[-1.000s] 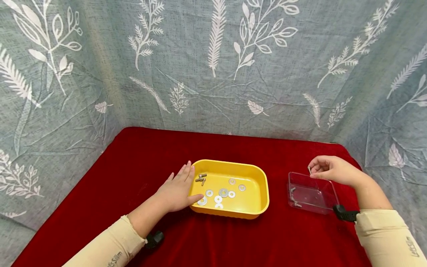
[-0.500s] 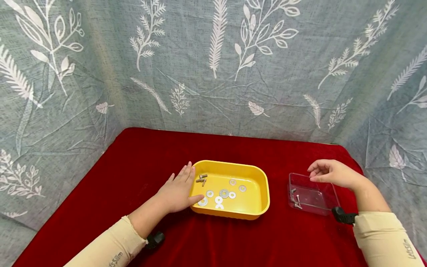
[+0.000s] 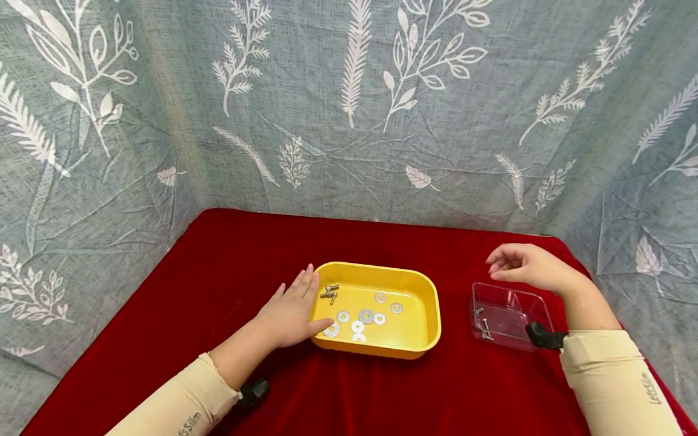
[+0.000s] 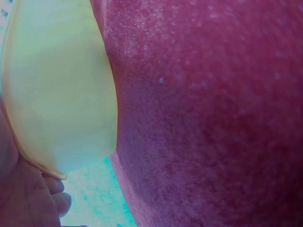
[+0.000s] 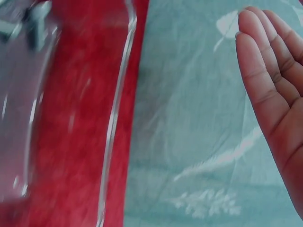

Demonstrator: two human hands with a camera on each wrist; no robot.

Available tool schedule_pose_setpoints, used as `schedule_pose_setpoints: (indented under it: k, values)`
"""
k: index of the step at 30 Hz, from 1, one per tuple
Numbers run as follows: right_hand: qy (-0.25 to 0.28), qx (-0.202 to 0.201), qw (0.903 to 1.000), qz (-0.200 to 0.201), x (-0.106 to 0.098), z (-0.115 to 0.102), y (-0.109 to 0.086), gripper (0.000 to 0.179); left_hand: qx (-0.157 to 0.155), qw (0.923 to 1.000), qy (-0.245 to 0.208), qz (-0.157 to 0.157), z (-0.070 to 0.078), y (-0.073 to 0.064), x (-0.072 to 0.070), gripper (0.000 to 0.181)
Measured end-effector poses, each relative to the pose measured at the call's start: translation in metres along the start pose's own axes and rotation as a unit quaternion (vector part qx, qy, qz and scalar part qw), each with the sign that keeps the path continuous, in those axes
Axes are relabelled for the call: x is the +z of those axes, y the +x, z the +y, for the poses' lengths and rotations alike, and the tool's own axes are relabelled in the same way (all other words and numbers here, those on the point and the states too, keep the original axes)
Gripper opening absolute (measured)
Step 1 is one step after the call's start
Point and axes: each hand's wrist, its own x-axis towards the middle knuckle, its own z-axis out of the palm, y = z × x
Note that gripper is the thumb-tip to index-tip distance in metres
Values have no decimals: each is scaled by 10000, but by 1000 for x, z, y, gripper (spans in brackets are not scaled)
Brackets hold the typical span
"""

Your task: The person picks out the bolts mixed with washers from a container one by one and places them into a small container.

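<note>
With straight fingers, my left hand (image 3: 289,312) rests on the left rim of a yellow plastic tray (image 3: 417,330). Inside at its left end lie several metal screws (image 3: 329,293), and flat washers (image 3: 366,316) are spread over its floor. The tray's outer wall (image 4: 61,85) fills much of the left wrist view. My right hand (image 3: 529,266) is above the back rim of a clear plastic box (image 3: 511,327), fingers loosely bent and holding nothing. Several screws (image 3: 484,330) lie at the box's left side. In the right wrist view the fingers (image 5: 258,71) appear beside the box's edge.
A red cloth (image 3: 251,242) covers the table under both containers. Behind it hangs a grey-green curtain (image 3: 316,121) with white leaf prints. A strip of red cloth separates the tray from the clear box.
My right hand let go of the screw it pinched, and the screw now lies in the clear box. That hand then moved up and left. The left hand stays at the tray's rim.
</note>
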Motion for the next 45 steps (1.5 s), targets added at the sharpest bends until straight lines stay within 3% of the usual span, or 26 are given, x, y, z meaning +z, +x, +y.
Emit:
schedule_pose_setpoints:
  k: [5,16,31,45]
  values:
    - [118,92,9999,-78,7,-16,22,23,-9,10000,-31,-3,0,0,0,94]
    - [212,-316,9987,-336,29,-53,68,21,23,10000,-70,23,3,-2,-3,93]
    - [126,-427,9950,-898,80,-87,118,15,-10,10000,-81,31,2,-1,-1,94]
    - [-642,-1038,9835,-1336,135,-97,153,13,-56,9999,-82,-54,2,-1,-2,93]
